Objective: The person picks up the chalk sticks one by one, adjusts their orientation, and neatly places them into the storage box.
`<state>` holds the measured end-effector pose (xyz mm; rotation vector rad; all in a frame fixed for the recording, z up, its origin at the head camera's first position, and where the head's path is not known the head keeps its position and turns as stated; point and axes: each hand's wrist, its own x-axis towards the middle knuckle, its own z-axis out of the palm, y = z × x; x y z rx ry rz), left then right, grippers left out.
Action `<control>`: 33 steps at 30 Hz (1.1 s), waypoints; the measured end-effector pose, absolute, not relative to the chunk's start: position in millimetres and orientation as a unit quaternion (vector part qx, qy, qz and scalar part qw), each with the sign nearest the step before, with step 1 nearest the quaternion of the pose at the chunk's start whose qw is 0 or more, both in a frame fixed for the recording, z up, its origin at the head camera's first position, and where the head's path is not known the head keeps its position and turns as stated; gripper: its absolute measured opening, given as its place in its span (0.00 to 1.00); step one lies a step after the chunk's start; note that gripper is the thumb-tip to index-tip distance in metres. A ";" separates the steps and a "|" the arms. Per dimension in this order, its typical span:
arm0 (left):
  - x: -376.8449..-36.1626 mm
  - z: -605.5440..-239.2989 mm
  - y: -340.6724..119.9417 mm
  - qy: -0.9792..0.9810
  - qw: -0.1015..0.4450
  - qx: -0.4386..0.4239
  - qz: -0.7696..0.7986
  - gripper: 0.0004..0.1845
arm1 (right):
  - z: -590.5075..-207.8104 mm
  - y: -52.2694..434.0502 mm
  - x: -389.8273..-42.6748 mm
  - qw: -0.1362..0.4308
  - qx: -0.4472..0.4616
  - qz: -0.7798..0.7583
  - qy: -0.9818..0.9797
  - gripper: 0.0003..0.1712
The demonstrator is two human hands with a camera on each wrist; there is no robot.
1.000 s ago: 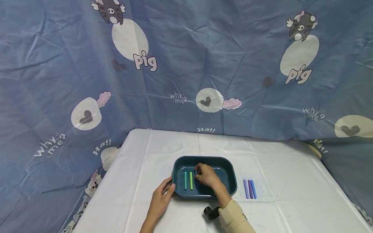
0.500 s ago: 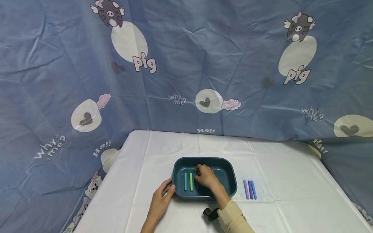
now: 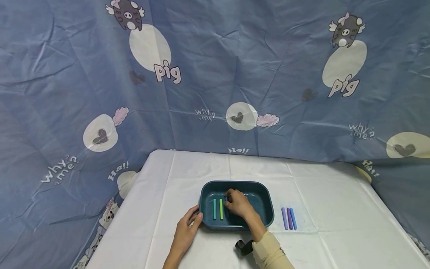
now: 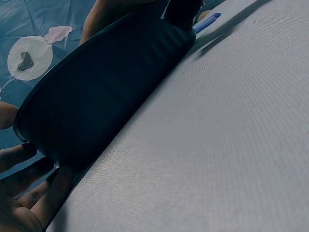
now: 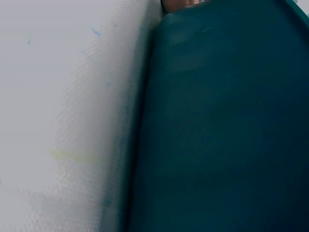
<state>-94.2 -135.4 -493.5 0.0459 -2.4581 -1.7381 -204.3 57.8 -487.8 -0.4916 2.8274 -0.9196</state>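
Note:
A dark teal tray [image 3: 236, 227] stands on the white-covered table. My left hand [image 3: 185, 229] holds its front left corner; the left wrist view shows a thumb at the rim and fingers [image 4: 50, 193] against the outer wall. Inside the tray, my right hand [image 3: 239, 203] pinches a dark blue chalk stick [image 3: 226, 200], mostly hidden by the fingers. To its left lie a teal chalk stick [image 3: 214, 209] and a yellow-green chalk stick [image 3: 221, 209], upright in view and side by side. The right wrist view is filled by the tray's outer wall [image 5: 212, 121].
Right of the tray, a lilac chalk stick [image 3: 284, 218], a purple one [image 3: 289, 219] and a blue one [image 3: 293, 219] lie close together. A black wrist camera [image 3: 243, 247] sits by the right sleeve [image 3: 270, 252]. Faint coloured smudges mark the tablecloth [image 5: 72, 121]. A patterned blue curtain [image 3: 201, 74] hangs behind.
Almost nothing differs: both hands keep their places, and the right fingers stay on the dark blue chalk stick. The head view shifts very slightly.

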 end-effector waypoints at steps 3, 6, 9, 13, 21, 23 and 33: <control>-91.8 -489.0 -134.6 -0.814 0.061 0.016 -0.577 0.23 | -488.6 58.0 -204.5 0.066 -0.161 -0.310 0.935 0.14; -90.9 -488.7 -133.7 -0.810 0.055 0.016 -0.583 0.24 | -489.1 60.6 -203.5 0.068 -0.162 -0.319 0.931 0.15; -90.9 -489.2 -133.6 -0.809 0.055 0.017 -0.585 0.24 | -487.5 62.9 -202.3 0.069 -0.165 -0.331 0.926 0.15; -92.3 -489.6 -133.8 -0.811 0.057 0.014 -0.582 0.24 | -483.4 66.8 -202.4 0.063 -0.165 -0.346 0.921 0.16; -92.1 -490.0 -135.0 -0.816 0.059 0.026 -0.574 0.24 | -476.2 80.6 -203.8 0.051 -0.162 -0.391 0.905 0.17; -91.8 -490.2 -135.1 -0.816 0.059 0.025 -0.574 0.24 | -476.6 84.2 -203.6 0.055 -0.157 -0.406 0.899 0.17; -92.2 -490.5 -136.1 -0.815 0.064 0.019 -0.575 0.23 | -473.4 96.5 -204.9 0.069 -0.157 -0.464 0.869 0.20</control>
